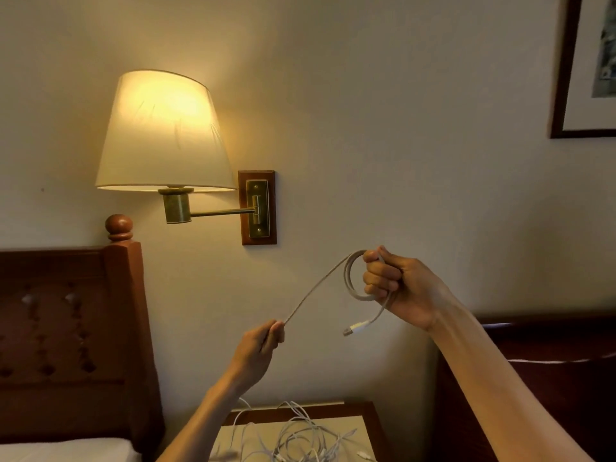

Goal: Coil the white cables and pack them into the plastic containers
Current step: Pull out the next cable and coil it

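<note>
surface: nightstand (pixel 361 413) w/ pale top | on it: tangled white cables (pixel 300 438), loose

Warm, dim-ish room, pretty much all the light comes from the lit wall lamp (pixel 163 135), which throws a yellow glow up the wall (pixel 383 95). The shade is blown out near the top. Lower corners fall dark. Wide-angle bend shows at the picture frame (pixel 566 78); the tangled cables (pixel 300 438) look soft.

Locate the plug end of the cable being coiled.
The plug dangles just below the right hand, right of the left hand, above the bedside table.
</note>
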